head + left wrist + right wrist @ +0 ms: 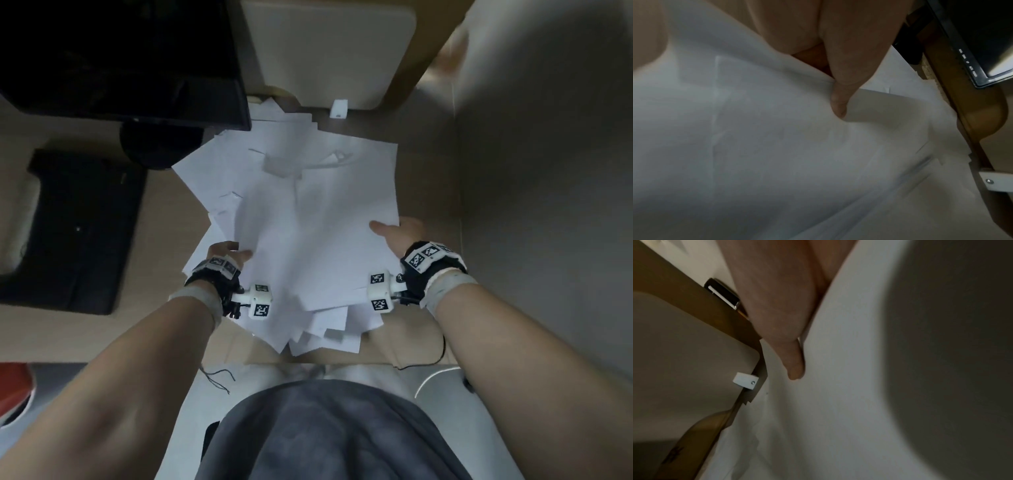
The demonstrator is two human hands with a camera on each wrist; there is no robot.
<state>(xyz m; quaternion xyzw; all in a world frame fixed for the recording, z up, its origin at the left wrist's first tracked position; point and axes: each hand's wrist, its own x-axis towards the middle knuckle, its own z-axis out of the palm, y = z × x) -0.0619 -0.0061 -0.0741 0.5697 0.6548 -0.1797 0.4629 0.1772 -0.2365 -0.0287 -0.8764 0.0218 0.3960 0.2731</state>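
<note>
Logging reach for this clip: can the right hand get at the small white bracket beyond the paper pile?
Probably not yet: the right hand grips the paper pile; freed, nothing blocks the white bracket.

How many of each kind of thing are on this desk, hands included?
hands gripping the paper: 2 (left hand, right hand)
pile of white paper: 1, its sheets too overlapped to count
black monitor: 1
flat black device: 1
small white bracket: 1
Total: 6
</note>
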